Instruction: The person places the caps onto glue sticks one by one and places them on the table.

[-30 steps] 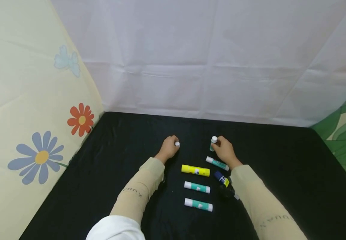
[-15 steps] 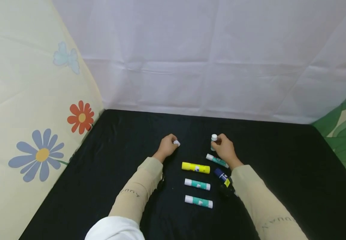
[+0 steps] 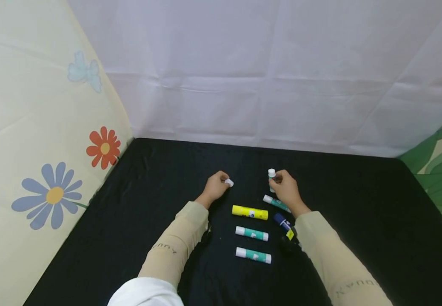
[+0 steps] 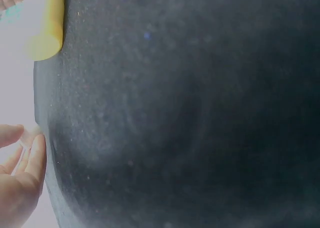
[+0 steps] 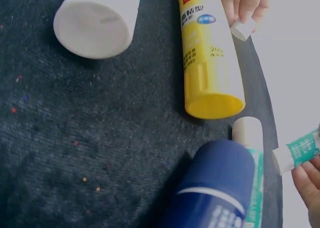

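Between the thumb and fingers of my left hand (image 3: 215, 186) is a small white cap (image 3: 229, 182), also seen in the right wrist view as a short white cylinder (image 5: 243, 29). My right hand (image 3: 287, 189) pinches a green-and-white glue stick (image 3: 272, 176), held roughly upright at the far middle of the table. Its white lower end shows in the right wrist view, where the label (image 5: 303, 148) is green. Just in front of the right hand lies another green-and-white glue stick (image 3: 276, 203). A yellow glue stick (image 3: 249, 212) lies between the forearms.
Two more green-and-white glue sticks (image 3: 252, 233) lie nearer the body, one in front of the other. A dark blue glue stick (image 3: 283, 223) lies beside the right sleeve. Black cloth (image 3: 159, 178) covers the table, and a white sheet (image 3: 213, 110) hangs behind it.
My left hand has shifted slightly right and turned the cap so more of it shows. The glue stick in my right hand has moved slightly left. The lying sticks stay put.
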The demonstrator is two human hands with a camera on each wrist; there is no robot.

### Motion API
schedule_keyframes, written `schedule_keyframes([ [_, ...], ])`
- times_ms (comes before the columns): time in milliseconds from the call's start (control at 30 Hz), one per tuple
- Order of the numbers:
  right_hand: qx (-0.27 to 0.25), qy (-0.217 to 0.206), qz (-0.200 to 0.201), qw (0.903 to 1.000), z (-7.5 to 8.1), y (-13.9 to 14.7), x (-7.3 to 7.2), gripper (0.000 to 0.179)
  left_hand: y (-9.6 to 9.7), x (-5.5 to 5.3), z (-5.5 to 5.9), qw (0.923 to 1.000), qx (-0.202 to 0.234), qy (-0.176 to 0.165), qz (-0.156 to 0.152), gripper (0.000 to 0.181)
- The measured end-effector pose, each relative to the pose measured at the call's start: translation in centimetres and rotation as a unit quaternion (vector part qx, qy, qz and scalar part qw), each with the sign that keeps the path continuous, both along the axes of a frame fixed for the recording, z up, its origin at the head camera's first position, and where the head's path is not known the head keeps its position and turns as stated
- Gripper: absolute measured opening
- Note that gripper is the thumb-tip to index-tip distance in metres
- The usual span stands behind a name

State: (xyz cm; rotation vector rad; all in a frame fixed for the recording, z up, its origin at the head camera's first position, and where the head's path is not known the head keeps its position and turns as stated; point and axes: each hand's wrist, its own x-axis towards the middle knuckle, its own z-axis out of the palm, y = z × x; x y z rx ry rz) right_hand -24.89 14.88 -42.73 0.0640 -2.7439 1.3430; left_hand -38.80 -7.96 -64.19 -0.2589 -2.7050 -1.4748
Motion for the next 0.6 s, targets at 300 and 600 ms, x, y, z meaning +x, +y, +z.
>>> schedule_keyframes([
  [300, 0.015, 0.017, 0.008, 0.9997, 0.6, -0.6, 0.7, 0.027, 1.0, 7.4, 11.6, 0.998, 0.032, -0.053, 0.015, 0.017],
  [600, 0.026, 0.033, 0.018, 0.9989, 0.3, -0.5, 1.3, 0.024, 1.7, 14.2, 21.8, 0.9956, 0.065, -0.066, 0.007, 0.015],
])
